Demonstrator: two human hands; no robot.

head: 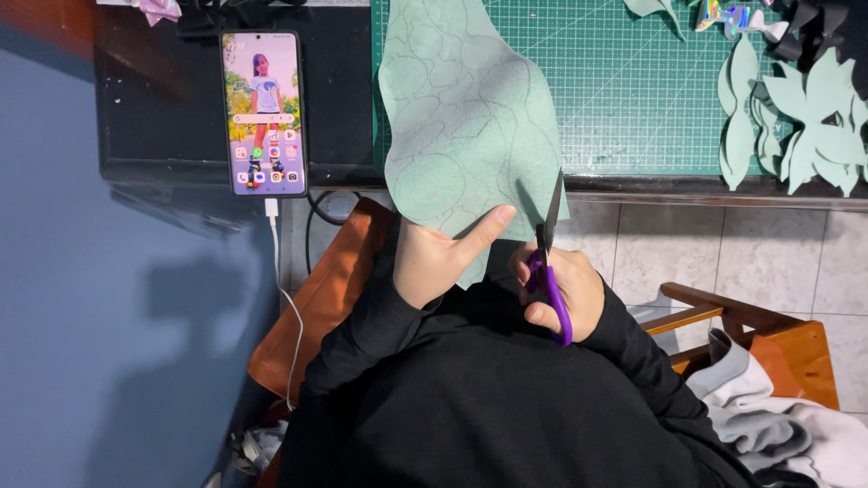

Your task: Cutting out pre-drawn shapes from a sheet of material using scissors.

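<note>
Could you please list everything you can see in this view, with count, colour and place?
Sheet of pale green paper with pencilled outlines: one, centre, held up.
Purple-handled scissors: one, blades in the sheet's lower right edge.
Green gridded cutting mat: one, on the black desk.
Cut green paper leaf shapes: several, right on the mat.
Smartphone with lit screen: one, left on the desk.
White charging cable: one, hanging from the phone.
Brown wooden chair: one, lower right.
Grey cloth: one, on the chair.
Left hand: holds the sheet.
Right hand: grips the scissors.

Left hand (440, 258) on green paper sheet (461, 117), right hand (559, 287) with purple scissors (548, 262).
</note>
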